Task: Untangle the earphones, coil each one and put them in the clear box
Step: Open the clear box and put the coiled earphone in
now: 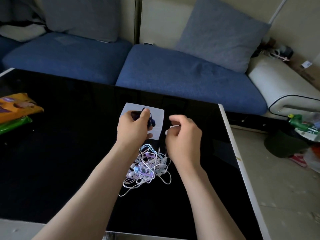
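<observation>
A clear box (158, 116) lies on the black table (69, 144), just beyond my hands. My left hand (133, 128) is over the box and grips a dark blue coiled earphone (151, 122), which sits at or just above the box's floor. To the right of the box, my right hand (183, 137) hovers with its fingers curled and appears to hold nothing. A tangled heap of white, pale blue and purple earphones (148, 168) rests on the table between my forearms, nearer to me than the box.
Orange and green snack packets (15, 111) lie at the table's left edge. A blue sofa with grey cushions (173, 73) runs behind the table. The table's white right edge (232, 146) borders a floor with bags and clutter (304, 134).
</observation>
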